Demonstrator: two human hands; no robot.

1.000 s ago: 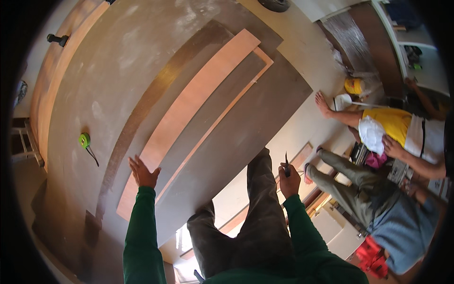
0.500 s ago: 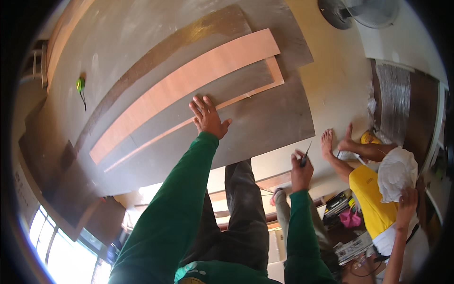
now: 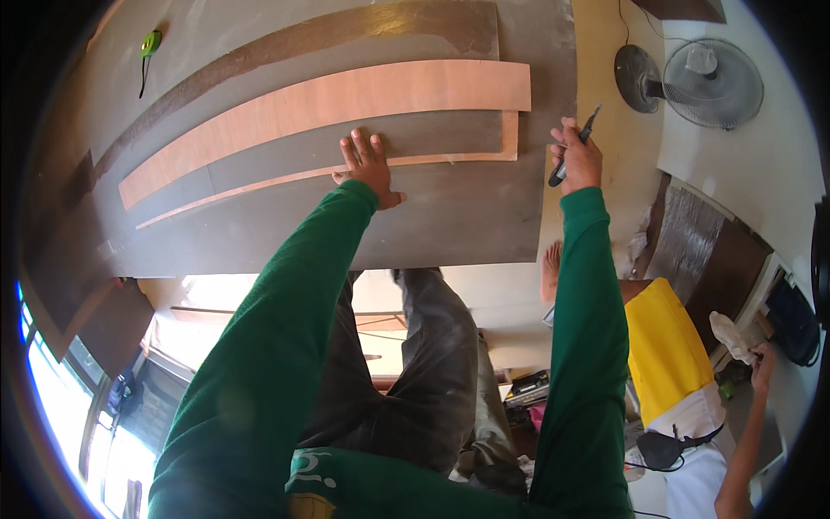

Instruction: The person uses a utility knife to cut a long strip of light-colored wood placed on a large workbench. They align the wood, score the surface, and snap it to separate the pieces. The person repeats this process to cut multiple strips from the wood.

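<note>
My left hand [image 3: 370, 171] is spread flat, pressing on the dark grey board [image 3: 450, 216] and across a thin strip of pinkish wood veneer [image 3: 285, 179]. In my right hand [image 3: 581, 163] is a dark utility knife [image 3: 587, 131], its blade tip pointing up and away. That hand hovers just past the board's right edge, apart from the veneer. A wider curved band of the same veneer [image 3: 346, 97] lies beyond my left fingers. It meets the thin strip through a short piece at the right end, framing grey surface between them.
A brown curved strip [image 3: 346, 33] lies farther back. A green tape measure [image 3: 151, 43] rests at the far left. On the right stand a fan [image 3: 713, 84] and a plastic-wrapped brown panel [image 3: 692, 229]. Another person in yellow shorts [image 3: 666, 342] is at the lower right.
My right hand has risen with the knife from below the board's front edge to beside its right edge. My left hand stays flat. The view has shifted; the other person's hand has moved right.
</note>
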